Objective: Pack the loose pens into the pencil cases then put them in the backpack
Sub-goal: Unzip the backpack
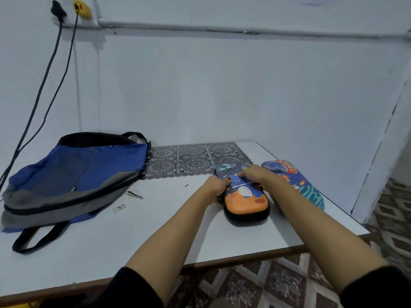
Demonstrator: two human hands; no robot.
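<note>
Right now the rocket pencil case [244,201] lies shut on the white table [133,236], its far end at the near right corner of the lace mat [189,161]. Both hands are on it. The left hand [216,187] grips the case's left side, thumb over the top edge and fingers tucked round the side. The right hand [251,174] comes in from the right with its fingers curled down on the far half of the lid. Whether it pinches a zip pull cannot be told.

A second pencil case [293,181], blue with planets, lies flat to the right of the mat, partly behind the right forearm and not touched by either hand. The backpack [73,174], blue and grey, lies on its side to the left of the mat, touching the mat's left edge, with one strap trailing toward the near table edge.

Count: two pencil cases, one backpack, two hands, one mat. Two small scraps [119,208] lie near-left of the mat, just beside the backpack.
</note>
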